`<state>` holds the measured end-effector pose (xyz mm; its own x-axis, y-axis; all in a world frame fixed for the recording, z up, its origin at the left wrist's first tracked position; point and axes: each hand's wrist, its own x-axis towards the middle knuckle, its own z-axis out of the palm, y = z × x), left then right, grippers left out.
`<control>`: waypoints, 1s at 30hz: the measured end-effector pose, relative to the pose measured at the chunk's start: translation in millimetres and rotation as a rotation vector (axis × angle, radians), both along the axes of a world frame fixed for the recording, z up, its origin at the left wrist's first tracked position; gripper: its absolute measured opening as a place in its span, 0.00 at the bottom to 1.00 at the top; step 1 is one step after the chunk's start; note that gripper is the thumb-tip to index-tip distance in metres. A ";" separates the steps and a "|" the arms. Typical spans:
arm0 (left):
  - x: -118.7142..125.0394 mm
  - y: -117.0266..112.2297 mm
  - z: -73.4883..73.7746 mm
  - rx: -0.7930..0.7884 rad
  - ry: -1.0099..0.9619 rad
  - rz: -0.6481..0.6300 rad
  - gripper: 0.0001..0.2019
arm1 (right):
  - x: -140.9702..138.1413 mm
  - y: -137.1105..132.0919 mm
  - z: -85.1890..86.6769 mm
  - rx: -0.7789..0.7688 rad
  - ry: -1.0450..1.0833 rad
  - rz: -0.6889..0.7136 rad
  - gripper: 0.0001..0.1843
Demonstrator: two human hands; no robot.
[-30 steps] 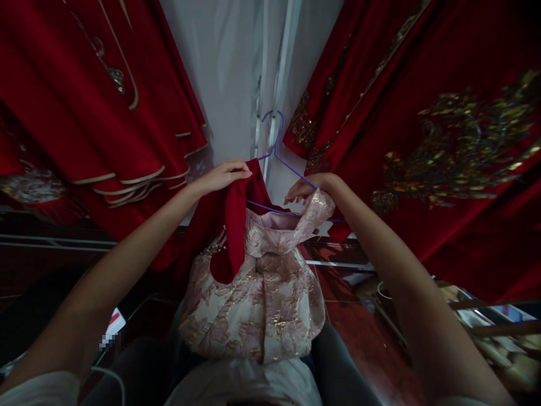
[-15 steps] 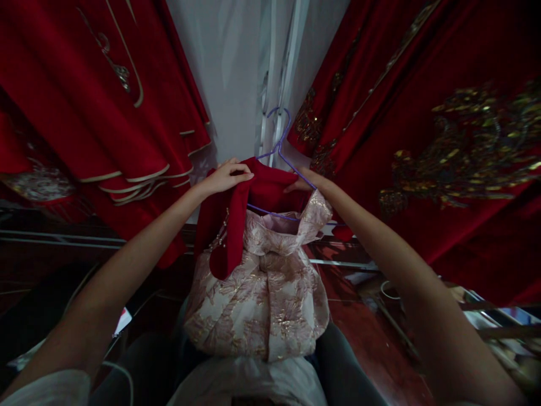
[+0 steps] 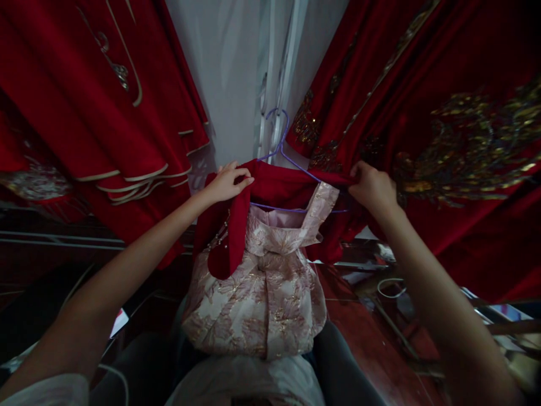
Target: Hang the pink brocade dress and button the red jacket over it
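A pale pink and gold brocade dress (image 3: 257, 304) lies over my lap, one shoulder strap looped on a purple hanger (image 3: 301, 169). Around the hanger's left side and behind it is a red garment (image 3: 274, 180) with beaded trim on its left front. At the left shoulder, my left hand (image 3: 230, 181) pinches the red cloth between thumb and fingers. Farther right, beyond the hanger's end, my right hand (image 3: 374, 186) grips the red garment's other side, pulling it out taut. The dress's left strap is hidden under the red cloth.
Red garments with pale edging (image 3: 139, 141) hang at the left. More red cloth with gold sequins (image 3: 460, 152) hangs at the right. Behind the hanger stands a pale panel with metal rails (image 3: 289, 51). A white cable loop (image 3: 391, 287) and clutter lie low at the right.
My right hand has come out from behind the hanger and moved right, drawing the red garment's right side outward. My left hand stays nearly in place.
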<state>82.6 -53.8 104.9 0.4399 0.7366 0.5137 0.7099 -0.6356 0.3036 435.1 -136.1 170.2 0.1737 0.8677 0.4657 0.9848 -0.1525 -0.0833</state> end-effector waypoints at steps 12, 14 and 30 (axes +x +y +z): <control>19.9 -25.5 -12.0 0.064 0.008 0.183 0.15 | -76.7 13.2 -73.0 0.021 0.615 0.590 0.14; 20.7 -26.2 -12.3 0.072 0.007 0.224 0.15 | -108.8 29.7 -86.3 -0.010 0.761 0.716 0.13; 75.9 -93.8 -80.4 -0.045 -0.463 0.107 0.13 | -127.5 11.1 -103.9 -0.090 1.070 0.954 0.09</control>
